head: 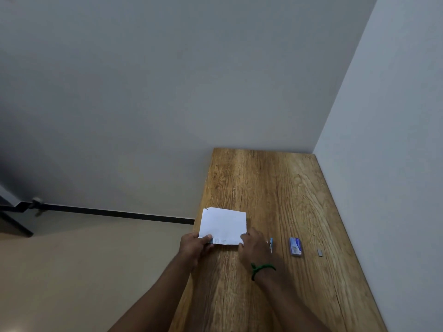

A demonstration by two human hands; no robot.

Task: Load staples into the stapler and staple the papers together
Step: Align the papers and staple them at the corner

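Note:
White papers (pixel 224 225) lie near the left edge of the wooden table (pixel 275 188). My left hand (pixel 194 246) pinches their near left corner, thumb on top. My right hand (pixel 255 248) grips the near right corner; a green band circles its wrist. Just right of that hand a thin blue and white object (pixel 271 244) shows, mostly hidden; it may be the stapler. Farther right lies a small blue staple box (pixel 296 246). A short grey strip of staples (pixel 320 252) rests beyond the box.
The table stands in a corner, with a white wall along its right side and far end. Its left edge drops to a beige floor with a dark baseboard. A dark furniture leg (pixel 16 224) stands at the far left.

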